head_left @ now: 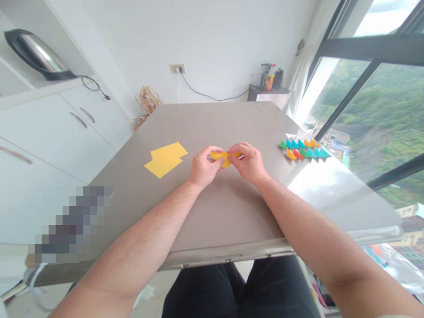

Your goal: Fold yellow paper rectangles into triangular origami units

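Over the middle of the table, a small piece of folded yellow paper (226,161) is held between my two hands. My left hand (204,166) pinches its left side with thumb and fingers. On the other side, my right hand (247,161) grips the right part the same way. The fingers cover much of the paper, so its exact folded shape is partly hidden. To the left of my left hand lie flat yellow paper sheets (165,159), overlapping each other.
Small folded paper boats (303,153) in several colours stand in two rows on the right of the grey-brown table (218,123). A blurred-out object (71,225) lies at the left edge. Beyond are a kettle (43,55) on a shelf and a window (391,101).
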`<state>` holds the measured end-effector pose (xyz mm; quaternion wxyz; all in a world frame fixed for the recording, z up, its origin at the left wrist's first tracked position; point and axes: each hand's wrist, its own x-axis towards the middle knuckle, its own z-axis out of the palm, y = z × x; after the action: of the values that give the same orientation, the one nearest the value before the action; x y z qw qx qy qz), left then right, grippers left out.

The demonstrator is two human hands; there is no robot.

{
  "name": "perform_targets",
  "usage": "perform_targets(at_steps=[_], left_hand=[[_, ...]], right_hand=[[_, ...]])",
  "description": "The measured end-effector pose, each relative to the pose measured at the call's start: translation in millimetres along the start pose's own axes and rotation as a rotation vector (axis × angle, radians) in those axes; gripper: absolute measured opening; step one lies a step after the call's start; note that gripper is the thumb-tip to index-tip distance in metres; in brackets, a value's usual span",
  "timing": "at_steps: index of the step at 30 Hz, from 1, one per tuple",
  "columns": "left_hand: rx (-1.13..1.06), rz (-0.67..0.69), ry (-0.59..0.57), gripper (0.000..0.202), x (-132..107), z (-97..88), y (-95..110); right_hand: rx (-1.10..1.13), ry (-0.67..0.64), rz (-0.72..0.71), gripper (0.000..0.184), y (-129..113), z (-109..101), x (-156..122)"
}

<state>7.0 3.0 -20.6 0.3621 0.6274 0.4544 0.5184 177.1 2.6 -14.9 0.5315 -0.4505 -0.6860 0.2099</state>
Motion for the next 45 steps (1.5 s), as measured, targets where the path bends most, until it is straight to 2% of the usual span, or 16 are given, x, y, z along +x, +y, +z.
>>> perform_targets(at_steps=[4,10,14,19,25,29,37,40,45], left_hand=[[0.024,-0.003,0.000,0.027,-1,-0.7,2],[0.079,-0.001,-0.008,0.017,-2,-1.0,4],[0.069,-0.005,-0.008,0.012,-2,-0.3,4],[-0.035,-0.038,0.021,0.013,0,0.4,8],[-0.095,-0.093,-0.026,0.016,3,-2.1,9],[-0.144,-0.122,-0.089,0.017,3,-5.6,10],[-0.186,-0.119,-0.079,0.017,4,-7.3,12],[-0.194,-0.127,-0.084,0.016,5,-7.9,11],[-0.224,-0.173,-0.152,0.019,5,-10.1,13]], right_hand=[[-0.003,-0.021,0.042,0.012,1,0,1],[0.186,-0.133,0.312,0.011,0,-4,5],[0.283,-0.211,0.385,0.011,-6,-9,7],[0.319,-0.304,0.422,0.016,-10,-15,8],[0.200,-0.241,0.336,0.013,-4,-16,9],[0.196,-0.270,0.282,0.010,-5,-17,8],[0.382,-0.329,0.369,0.019,-7,-24,10],[0.399,-0.321,0.397,0.018,-5,-23,11],[0.381,-0.265,0.368,0.018,-3,-19,11]])
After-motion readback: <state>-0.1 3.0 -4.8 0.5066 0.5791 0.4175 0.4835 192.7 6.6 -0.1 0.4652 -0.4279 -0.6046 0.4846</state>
